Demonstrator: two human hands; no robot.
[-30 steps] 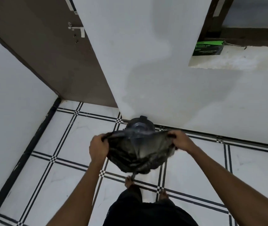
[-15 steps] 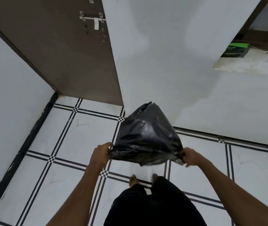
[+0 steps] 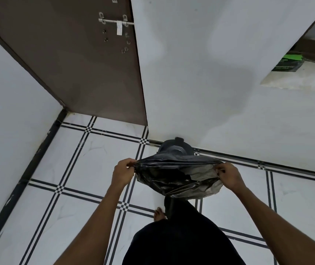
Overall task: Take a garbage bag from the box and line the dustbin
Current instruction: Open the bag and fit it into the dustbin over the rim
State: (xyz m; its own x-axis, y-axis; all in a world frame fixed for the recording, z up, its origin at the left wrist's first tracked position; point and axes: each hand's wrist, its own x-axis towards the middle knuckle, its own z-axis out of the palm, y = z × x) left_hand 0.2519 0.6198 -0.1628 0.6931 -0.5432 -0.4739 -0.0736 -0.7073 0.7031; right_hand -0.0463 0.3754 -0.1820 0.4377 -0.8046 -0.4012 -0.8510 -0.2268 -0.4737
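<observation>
- Now we hold the garbage bag (image 3: 177, 178) stretched between both hands, above the floor and just in front of the dustbin (image 3: 175, 149), which stands against the wall.
- Our left hand (image 3: 123, 172) is closed in a pinch on the bag's left edge; our right hand (image 3: 227, 174) pinches the right edge the same way, fingers curled shut on the film.
- The box (image 3: 285, 62) sits up on the ledge at the far right, well apart from us.
- Risk, as we judge it: the thin film could slip from either pinch, or tear, if we pull the mouth too hard apart.
- Another risk: the mouth looks only partly open, so the bag may bunch on the bin's rim rather than drop inside; the lid also appears shut and would block it.
- Against half a second ago, the bag no longer balloons upward in a peak; it now hangs below our hands, and the dustbin behind it shows again.
</observation>
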